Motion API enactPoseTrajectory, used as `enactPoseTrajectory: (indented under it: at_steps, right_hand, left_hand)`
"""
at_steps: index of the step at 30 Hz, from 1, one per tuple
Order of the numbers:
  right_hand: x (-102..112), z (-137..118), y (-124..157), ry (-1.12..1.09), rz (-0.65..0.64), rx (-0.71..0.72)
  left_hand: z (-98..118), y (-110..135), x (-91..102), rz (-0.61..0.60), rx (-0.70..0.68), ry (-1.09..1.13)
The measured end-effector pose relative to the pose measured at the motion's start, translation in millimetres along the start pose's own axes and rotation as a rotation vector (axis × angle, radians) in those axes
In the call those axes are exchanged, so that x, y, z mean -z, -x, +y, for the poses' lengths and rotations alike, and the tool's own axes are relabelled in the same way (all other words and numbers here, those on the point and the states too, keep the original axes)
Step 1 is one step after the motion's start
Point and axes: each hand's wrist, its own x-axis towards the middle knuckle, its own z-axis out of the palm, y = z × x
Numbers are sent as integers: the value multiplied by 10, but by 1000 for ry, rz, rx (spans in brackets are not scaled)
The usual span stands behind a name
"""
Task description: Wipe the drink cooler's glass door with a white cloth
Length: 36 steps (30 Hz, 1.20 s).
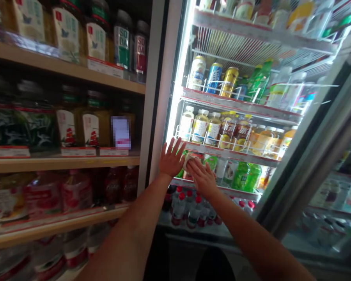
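one pale, perhaps red-labelled bottle (189,159)

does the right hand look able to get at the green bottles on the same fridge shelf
Probably yes. The right hand is already at that shelf's front with the fridge door open, and the green bottles stand just to its right at the shelf front, nothing visibly blocking.

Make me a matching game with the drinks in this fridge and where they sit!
Things:
1. gold can
2. yellow drink bottles
3. green bottles
4. red-capped bottles

Places:
A. bottom of the fridge, below both hands
B. shelf just above the left hand
C. can shelf, beside a blue can
D. same shelf as the hands, past the right hand

Pairs: 1-C, 2-B, 3-D, 4-A
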Motion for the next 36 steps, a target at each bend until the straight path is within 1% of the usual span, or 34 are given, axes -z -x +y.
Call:
enactPoseTrajectory:
  at_steps: [5,9,12,16,20,22,25,28,30,32,36]
  right_hand:
    - [79,68,-178,16,37,-110]
    - [79,74,-245,28,53,-98]
    - [92,122,-393,46,75,-78]
    - [112,160,-614,65,105,-148]
    - [117,167,-688,61,103,-191]
    - [144,220,-741,60,87,-182]
    - [222,358,-920,53,75,-202]
    - [283,442,-1114,41,131,-278]
    - [285,417,-1161,25,161,-308]
    - [263,350,-1130,5,133,-285]
    - [228,291,-1042,-5,14,-177]
  left_hand:
    - [4,6,-8,-6,11,1]
    - [2,10,-8,-31,22,13]
    - [0,10,-10,-35,24,12]
    - [-6,13,-20,1,11,17]
    - [-8,18,-25,8,6,20]
    - [-3,14,-17,-4,15,22]
    - [11,1,7,-21,31,16]
    - [20,-12,29,-3,14,-11]
    - [19,-14,32,5,9,-18]
    - [12,-8,22,-10,21,-4]
    - [-4,12,-11,-33,38,36]
